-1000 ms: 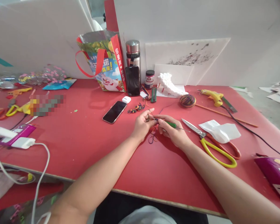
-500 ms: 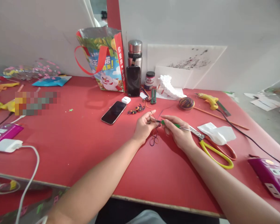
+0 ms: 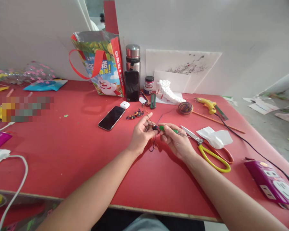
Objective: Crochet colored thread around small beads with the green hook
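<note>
Between thumb and fingers, my left hand [image 3: 140, 136] pinches a small dark multicoloured crochet piece [image 3: 155, 128]. A strand of yarn runs over its raised index finger, and loose yarn ends [image 3: 153, 147] dangle below. My right hand [image 3: 178, 141] is closed around the green grip of a crochet hook [image 3: 161, 128], whose metal tip meets the crochet piece. The hook's thin rear end sticks out behind the hand. A thin strand leads from the work to a multicoloured yarn ball [image 3: 185, 108]. The stitches are too small to make out.
Scissors [image 3: 199, 141] lie right of my right hand, near white wrapping [image 3: 215, 137]. Further back are a glue gun [image 3: 208, 105], a phone [image 3: 112, 118], a braided yarn piece [image 3: 135, 114], a bottle [image 3: 133, 57] and a bag [image 3: 101, 64]. A purple power strip [image 3: 267, 179] sits at right.
The whole view has shifted, so most things appear further left. Both hands stay together at the work with the hook and crochet piece still held; their pose differs only slightly.
</note>
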{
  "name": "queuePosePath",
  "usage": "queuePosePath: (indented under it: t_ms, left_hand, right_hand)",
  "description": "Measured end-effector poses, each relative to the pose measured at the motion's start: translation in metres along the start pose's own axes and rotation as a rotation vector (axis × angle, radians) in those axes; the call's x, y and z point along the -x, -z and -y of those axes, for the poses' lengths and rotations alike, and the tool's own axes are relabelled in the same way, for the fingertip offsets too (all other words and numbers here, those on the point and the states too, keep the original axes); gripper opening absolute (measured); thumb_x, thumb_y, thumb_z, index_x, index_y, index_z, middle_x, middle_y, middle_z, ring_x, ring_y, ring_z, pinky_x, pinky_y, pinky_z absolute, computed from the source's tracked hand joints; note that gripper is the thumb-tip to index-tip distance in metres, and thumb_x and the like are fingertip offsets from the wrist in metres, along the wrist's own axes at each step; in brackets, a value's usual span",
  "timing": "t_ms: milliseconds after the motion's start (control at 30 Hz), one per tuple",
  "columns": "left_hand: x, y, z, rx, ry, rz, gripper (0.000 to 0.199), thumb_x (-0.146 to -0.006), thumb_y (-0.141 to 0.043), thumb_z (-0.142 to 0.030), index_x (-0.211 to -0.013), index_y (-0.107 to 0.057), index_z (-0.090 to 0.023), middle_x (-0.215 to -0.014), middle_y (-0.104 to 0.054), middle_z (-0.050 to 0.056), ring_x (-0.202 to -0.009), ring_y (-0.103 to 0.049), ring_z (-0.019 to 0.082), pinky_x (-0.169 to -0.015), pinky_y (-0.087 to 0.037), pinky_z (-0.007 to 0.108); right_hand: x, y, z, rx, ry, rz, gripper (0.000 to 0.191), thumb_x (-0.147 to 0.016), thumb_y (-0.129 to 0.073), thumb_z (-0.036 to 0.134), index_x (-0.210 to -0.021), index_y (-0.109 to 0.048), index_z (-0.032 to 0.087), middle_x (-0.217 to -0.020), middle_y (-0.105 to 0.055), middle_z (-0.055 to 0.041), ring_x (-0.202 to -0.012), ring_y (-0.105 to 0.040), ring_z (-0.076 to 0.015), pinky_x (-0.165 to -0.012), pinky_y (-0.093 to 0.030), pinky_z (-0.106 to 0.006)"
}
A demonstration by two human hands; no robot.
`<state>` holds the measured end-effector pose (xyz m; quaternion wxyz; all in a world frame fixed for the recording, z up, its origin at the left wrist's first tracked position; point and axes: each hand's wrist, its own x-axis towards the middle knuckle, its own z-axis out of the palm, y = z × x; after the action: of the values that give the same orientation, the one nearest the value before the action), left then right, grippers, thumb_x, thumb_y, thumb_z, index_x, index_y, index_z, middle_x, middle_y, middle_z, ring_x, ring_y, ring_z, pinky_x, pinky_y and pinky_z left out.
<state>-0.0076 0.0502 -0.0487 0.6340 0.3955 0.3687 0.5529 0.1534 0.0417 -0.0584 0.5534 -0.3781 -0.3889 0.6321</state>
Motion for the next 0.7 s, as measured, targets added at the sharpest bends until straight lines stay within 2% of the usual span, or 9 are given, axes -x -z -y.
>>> queuePosePath:
  t_ms: [100,233,400,533,700]
  left_hand:
    - [0.004,-0.003,-0.003,-0.02,0.006,0.022,0.087,-0.071,-0.084,-0.01,-0.154,-0.06,-0.019,-0.093,-0.067,-0.002,-0.079,-0.065,0.012,-0.079,-0.049,0.03]
    - [0.007,-0.004,-0.007,-0.047,-0.007,0.042,0.084,-0.07,-0.084,-0.01,-0.15,-0.064,-0.021,-0.092,-0.065,-0.003,-0.074,-0.06,0.01,-0.073,-0.046,0.028]
    - [0.006,-0.005,-0.007,0.063,-0.039,0.023,0.066,-0.071,-0.086,-0.016,-0.135,-0.073,-0.021,-0.093,-0.069,-0.002,-0.083,-0.065,0.012,-0.083,-0.051,0.029]
    - [0.005,-0.007,-0.01,0.056,-0.048,0.008,0.061,-0.075,-0.089,-0.017,-0.134,-0.074,-0.019,-0.084,-0.066,-0.004,-0.083,-0.067,0.012,-0.089,-0.054,0.03]
    - [0.011,-0.014,-0.017,-0.042,-0.063,-0.017,0.061,-0.078,-0.085,-0.012,-0.137,-0.073,-0.019,-0.081,-0.065,-0.004,-0.079,-0.066,0.012,-0.084,-0.054,0.028]
  right_hand:
    - [0.007,-0.004,0.003,-0.008,0.007,0.015,0.039,-0.076,-0.096,0.054,-0.097,-0.086,0.022,-0.073,-0.071,-0.0007,-0.058,-0.056,-0.011,-0.057,-0.049,-0.027]
    - [0.012,-0.007,0.007,0.011,0.024,0.048,0.038,-0.078,-0.094,0.054,-0.098,-0.086,0.023,-0.073,-0.071,-0.0003,-0.058,-0.056,-0.0115,-0.057,-0.049,-0.029]
    - [0.013,-0.01,0.01,-0.039,0.045,0.013,0.037,-0.075,-0.096,0.052,-0.095,-0.086,0.022,-0.071,-0.071,0.0003,-0.056,-0.055,-0.0104,-0.056,-0.046,-0.028]
    - [0.015,-0.011,0.013,-0.054,0.062,-0.014,0.035,-0.079,-0.094,0.051,-0.097,-0.086,0.023,-0.072,-0.07,0.0008,-0.056,-0.055,-0.0102,-0.056,-0.046,-0.028]
    - [0.021,-0.01,0.015,0.152,0.227,-0.012,0.03,-0.093,-0.082,0.051,-0.103,-0.083,0.023,-0.074,-0.07,-0.0006,-0.059,-0.056,-0.0133,-0.059,-0.05,-0.032]
